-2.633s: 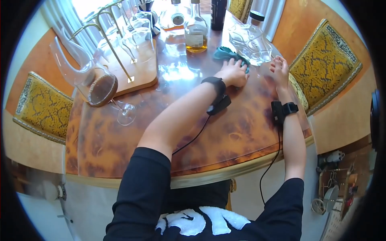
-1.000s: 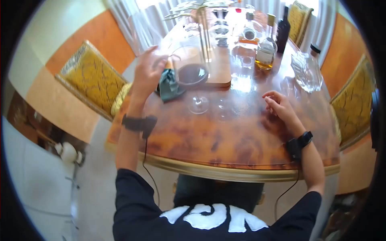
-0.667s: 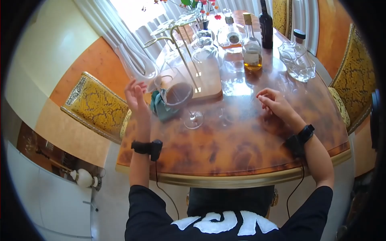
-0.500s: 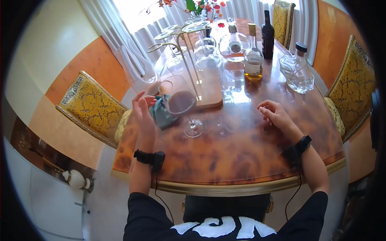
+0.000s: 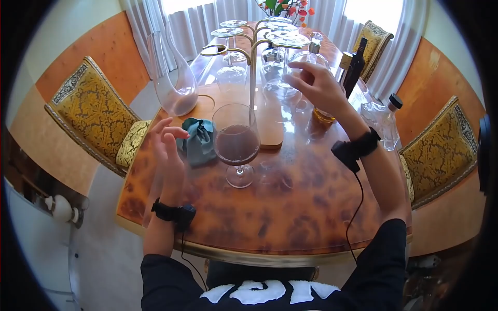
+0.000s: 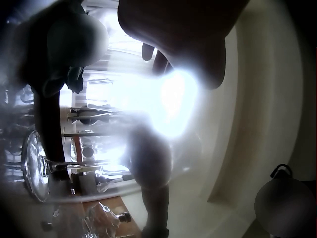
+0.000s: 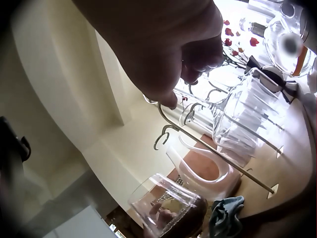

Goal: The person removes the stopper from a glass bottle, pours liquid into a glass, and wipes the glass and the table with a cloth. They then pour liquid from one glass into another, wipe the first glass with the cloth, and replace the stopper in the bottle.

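A stemmed wine glass (image 5: 237,147) with dark red-brown liquid stands upright near the table's front. Just left of it lies a crumpled teal cloth (image 5: 199,144). My left hand (image 5: 168,150) hovers beside the cloth, fingers loosely bent and holding nothing. Farther back, my right hand (image 5: 324,90) is raised, thumb and fingers bent and parted, close to an upside-down glass (image 5: 286,39) hanging from the brass rack (image 5: 252,78). In the right wrist view, the fingers of that hand (image 7: 173,54) overlap the top of the rack, and its fingertips are partly hidden.
A curved glass decanter (image 5: 179,98) stands at the back left of the rack's wooden base (image 5: 271,137). On the right are a bottle with amber liquid (image 5: 324,115), a dark bottle (image 5: 355,67) and a clear black-capped bottle (image 5: 381,124). Several glasses hang from the rack.
The teal cloth, under my left hand by the clear bottle at first, now lies left of the wine glass, released. My right hand has risen from low over the table toward the hanging glasses.
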A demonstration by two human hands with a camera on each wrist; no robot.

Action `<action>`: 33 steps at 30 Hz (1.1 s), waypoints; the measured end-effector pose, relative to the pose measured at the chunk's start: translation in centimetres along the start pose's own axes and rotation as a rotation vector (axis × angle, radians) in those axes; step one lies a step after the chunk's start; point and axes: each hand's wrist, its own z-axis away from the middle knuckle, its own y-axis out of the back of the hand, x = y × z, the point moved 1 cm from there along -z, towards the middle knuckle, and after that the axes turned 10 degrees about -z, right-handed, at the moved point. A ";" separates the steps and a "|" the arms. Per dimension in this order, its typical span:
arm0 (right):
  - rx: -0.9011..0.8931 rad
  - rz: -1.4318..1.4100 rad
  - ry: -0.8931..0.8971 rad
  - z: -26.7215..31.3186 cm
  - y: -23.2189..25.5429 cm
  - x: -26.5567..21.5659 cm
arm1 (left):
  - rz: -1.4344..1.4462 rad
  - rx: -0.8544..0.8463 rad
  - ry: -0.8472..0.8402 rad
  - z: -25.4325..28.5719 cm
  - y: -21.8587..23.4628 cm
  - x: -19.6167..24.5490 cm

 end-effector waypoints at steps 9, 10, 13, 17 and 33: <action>-0.175 -0.094 0.035 -2.5 -1.9 2.7 | 0.063 0.044 0.118 0.0 0.3 0.3; -0.180 -0.091 0.041 -2.6 -2.0 2.7 | 0.107 0.028 0.109 0.0 0.2 0.5; -0.158 -0.106 0.020 -2.6 -2.0 3.0 | 0.050 0.009 0.041 0.1 0.5 0.8; -0.099 -0.065 0.011 -2.6 -1.8 3.2 | 0.094 -0.020 0.029 0.2 0.3 1.2; 0.124 0.032 -0.290 1.2 5.9 2.0 | 0.265 -0.007 0.090 1.0 -0.5 2.8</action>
